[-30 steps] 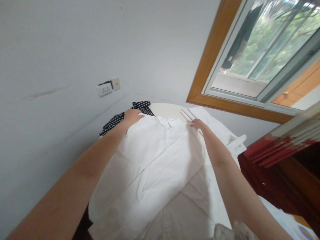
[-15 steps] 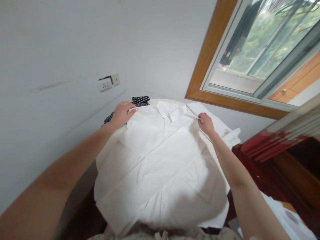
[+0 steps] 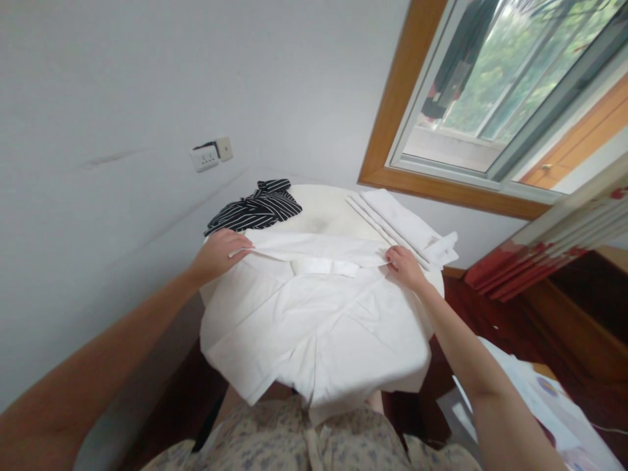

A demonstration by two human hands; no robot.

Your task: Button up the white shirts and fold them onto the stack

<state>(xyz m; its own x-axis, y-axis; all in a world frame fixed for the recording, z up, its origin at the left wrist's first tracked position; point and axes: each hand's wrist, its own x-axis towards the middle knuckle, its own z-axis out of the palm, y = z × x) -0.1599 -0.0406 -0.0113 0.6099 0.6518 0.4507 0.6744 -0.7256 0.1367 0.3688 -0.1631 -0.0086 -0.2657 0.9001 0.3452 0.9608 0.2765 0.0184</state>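
A white collared shirt [image 3: 314, 314] lies over a round white table [image 3: 318, 203], its lower part hanging past the near edge. Its top part is turned over toward me, so a straight fold runs across the far side and the collar [image 3: 326, 267] rests flat in the middle. My left hand [image 3: 223, 252] is closed on the cloth at the left end of the turned part. At the right end, my right hand [image 3: 403, 263] pinches the cloth between thumb and fingers.
Black-and-white striped cloth [image 3: 258, 206] sits at the table's far left. Folded white cloth [image 3: 400, 219] lies at the far right. The wall has a socket [image 3: 205, 158] and a wood-framed window [image 3: 377, 150]. Papers [image 3: 534, 399] are low on the right.
Both hands have drawn the shirt's collar end toward me, folding it over. The far part of the table and more striped cloth now show. The view has shifted slightly.
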